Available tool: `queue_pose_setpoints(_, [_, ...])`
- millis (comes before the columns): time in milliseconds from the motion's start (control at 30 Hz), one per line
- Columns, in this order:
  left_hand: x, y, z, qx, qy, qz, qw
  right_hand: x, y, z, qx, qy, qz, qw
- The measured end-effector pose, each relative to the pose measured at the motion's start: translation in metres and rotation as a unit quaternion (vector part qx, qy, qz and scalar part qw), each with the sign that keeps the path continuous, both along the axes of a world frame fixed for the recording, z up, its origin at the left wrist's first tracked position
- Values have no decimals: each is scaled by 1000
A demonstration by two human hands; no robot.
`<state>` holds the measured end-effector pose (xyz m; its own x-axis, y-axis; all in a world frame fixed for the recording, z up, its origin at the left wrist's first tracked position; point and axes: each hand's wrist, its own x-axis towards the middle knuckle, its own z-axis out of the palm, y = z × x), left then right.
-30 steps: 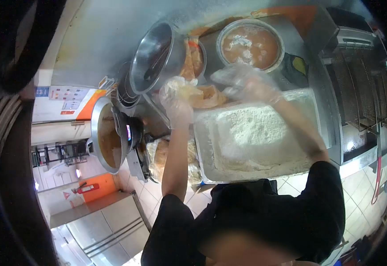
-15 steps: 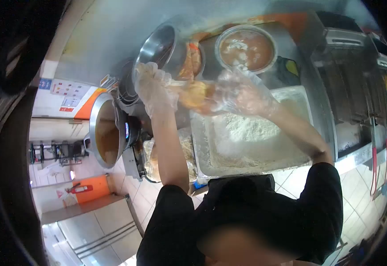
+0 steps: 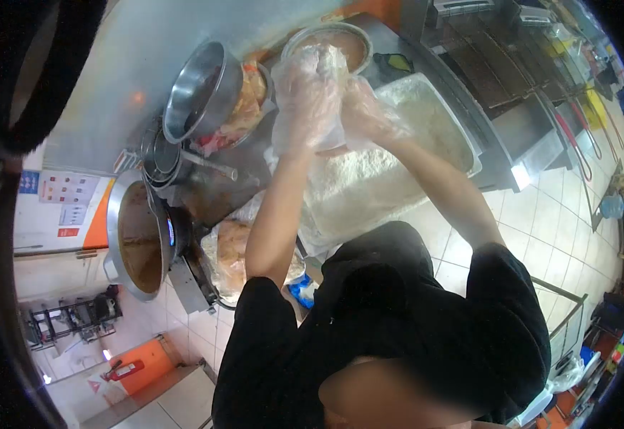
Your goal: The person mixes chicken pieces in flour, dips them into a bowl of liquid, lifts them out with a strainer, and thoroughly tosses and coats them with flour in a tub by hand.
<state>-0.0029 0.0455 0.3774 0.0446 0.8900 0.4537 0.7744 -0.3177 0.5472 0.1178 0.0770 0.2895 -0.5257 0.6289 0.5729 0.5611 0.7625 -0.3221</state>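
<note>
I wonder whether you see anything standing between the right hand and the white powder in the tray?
Nothing visible blocks the way: the right hand appears near the far edge of the tray, and the white powder lies uncovered. The left hand is off to one side.

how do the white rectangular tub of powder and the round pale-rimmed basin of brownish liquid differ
The white rectangular tub has long, straight sides; the round pale-rimmed basin is circular. The tub holds dry-looking white powder, the basin brownish liquid. The tub also looks larger than the basin. Both are open-topped.
</note>
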Motion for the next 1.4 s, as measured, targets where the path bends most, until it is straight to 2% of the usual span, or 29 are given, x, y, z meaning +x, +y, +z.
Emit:
queue_pose_setpoints(67, [-23,-15,-17,79,24,-34,996,-22,-1,-8,-135,-35,-71,988])
queue_pose_setpoints(133, [-49,-31,-35,198,57,-78,975,-27,-17,-4,-28,-53,-116,991])
queue_pose_setpoints(167, [-43,-58,-28,76,-228,-60,969,-28,-24,-2,27,-63,-139,988])
queue_pose_setpoints(200, [-58,-73,-45,142,-77,-37,986,-30,-23,-10,21,1,-145,989])
queue_pose_setpoints(233, [-73,-86,-72,204,73,-10,976,-31,-17,-26,15,62,-150,987])
queue_pose_setpoints(333, [-74,-103,-185,-16,-77,71,994,-34,-30,-10,80,-62,-189,977])
queue_pose_setpoints(367, [-67,-104,-225,-79,-85,90,989,-44,-32,0,-106,80,-187,973])
queue_pose_setpoints(433, [-49,-101,-285,-155,-37,102,982,-52,-55,18,-125,294,-159,934])
queue_pose_setpoints(533, [-26,-81,-323,-187,92,102,973,-59,-37,1,-125,449,-161,870])
queue_pose_setpoints(633, [-21,-63,-336,-208,249,122,938,-61,-6,-25,-180,606,-118,765])
queue_pose_setpoints(700, [-32,-60,-348,-225,365,141,893,-63,6,-42,-208,686,-81,693])
queue_pose_setpoints(767, [-45,-61,-358,-211,472,158,841,-68,23,-65,-175,748,-67,636])
queue_pose_setpoints(800, [-49,-60,-363,-197,524,165,812,-47,-12,-38,-281,729,-20,623])
queue_pose_setpoints(867, [-54,-57,-362,-167,581,187,774,-36,-11,-55,-258,733,-50,627])
queue_pose_setpoints(900, [-58,-54,-352,-161,547,204,796,-31,-8,-71,-250,733,-64,629])
queue_pose_setpoints(967, [-45,-50,-313,-122,341,231,903,-14,0,-108,-207,587,-229,749])
queue_pose_setpoints(1033, [-26,-46,-266,-54,164,224,959,7,8,-141,-227,505,-302,776])
queue_pose_setpoints(1067, [-13,-44,-240,-16,87,205,975,23,13,-152,-272,508,-298,761])
queue_pose_setpoints(1133, [12,-39,-194,42,-10,160,986,57,5,-161,-318,433,-304,787])
queue_pose_setpoints(1200, [39,-30,-157,72,-63,117,989,96,-23,-154,-323,298,-290,850])
queue_pose_setpoints(1267, [64,-20,-135,118,-28,89,989,103,-22,-178,-330,190,-240,893])
queue_pose_setpoints(1300, [78,-12,-134,178,43,94,979,104,-23,-175,-329,221,-250,883])
queue_pose_setpoints(1400, [109,5,-117,213,15,24,977,107,-20,-158,-353,319,-252,843])
